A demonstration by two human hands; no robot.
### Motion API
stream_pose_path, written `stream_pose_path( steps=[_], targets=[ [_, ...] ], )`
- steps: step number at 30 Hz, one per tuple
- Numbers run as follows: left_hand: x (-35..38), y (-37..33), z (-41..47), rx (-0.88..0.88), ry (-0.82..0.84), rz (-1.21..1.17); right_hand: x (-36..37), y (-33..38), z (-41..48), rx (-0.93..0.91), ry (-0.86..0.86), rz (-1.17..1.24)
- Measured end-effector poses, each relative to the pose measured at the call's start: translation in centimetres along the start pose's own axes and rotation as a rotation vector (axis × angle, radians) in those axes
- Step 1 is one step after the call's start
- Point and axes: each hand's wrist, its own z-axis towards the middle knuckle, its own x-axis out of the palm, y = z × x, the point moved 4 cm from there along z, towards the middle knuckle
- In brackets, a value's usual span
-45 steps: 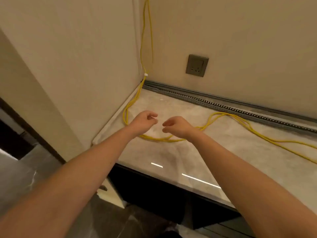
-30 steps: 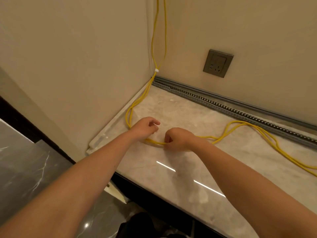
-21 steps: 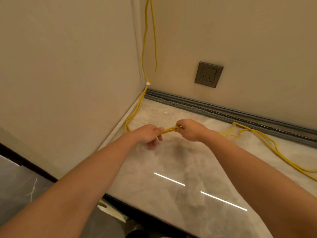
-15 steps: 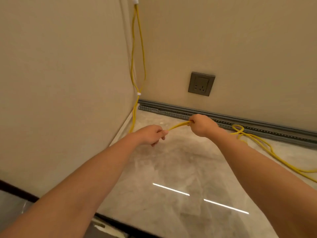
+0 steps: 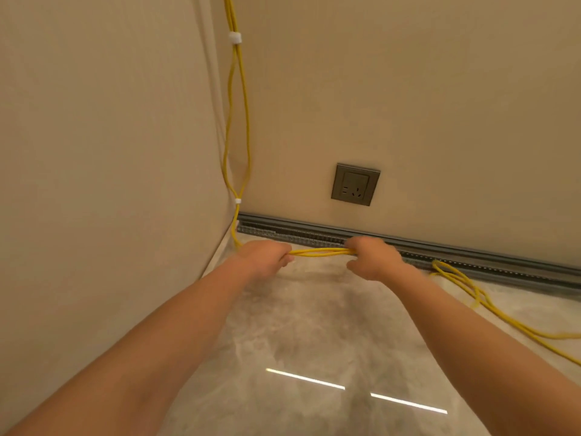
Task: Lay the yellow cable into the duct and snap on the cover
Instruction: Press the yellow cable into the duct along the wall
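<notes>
Here, step: the cable (image 5: 320,252) is being carried to the duct (image 5: 471,258), not yet laid in; no cover is in view.
Left hand (image 5: 265,256): clenched on the cable near the corner.
Right hand (image 5: 372,258): clenched on the cable, just in front of the duct.
Cable: a doubled run taut between the 2 hands, slack trailing right over the counter (image 5: 314,325).
Next move: likely lower the taut run into the open channel and press it down.
Room: 2 beige walls, a socket (image 5: 355,184) above the duct, 2 white clips (image 5: 235,37) on the cable in the corner.

Beige walls (image 5: 408,89) meeting in a corner, grey socket (image 5: 355,184), glossy marble surface (image 5: 314,325) reflecting strip lights
</notes>
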Motion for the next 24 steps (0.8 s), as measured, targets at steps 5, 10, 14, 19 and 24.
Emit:
stream_pose_path(
  steps=[5, 10, 14, 19, 24],
  targets=[
    [-1.1, -0.7, 1.8, 0.045, -0.072, -0.034, 0.5, 5.4, 1.9, -0.236, -0.035, 0.083],
    [-1.8, 0.2, 3.1, 0.014, -0.085, -0.115, 0.6, 5.8, 3.8, -0.249, 0.004, 0.256],
    [-1.3, 1.4, 4.2, -0.02, -0.03, -0.144, -0.1, 4.2, 5.8, -0.118, -0.01, 0.282],
    [-0.7, 3.7, 4.6, -0.053, 0.087, -0.04, -0.2, 3.3, 7.6, -0.049, -0.011, 0.342],
    [-1.0, 7.7, 4.5, -0.11, 0.067, -0.05, -0.2, 3.4, 8.4, -0.057, -0.05, 0.388]
  ],
)
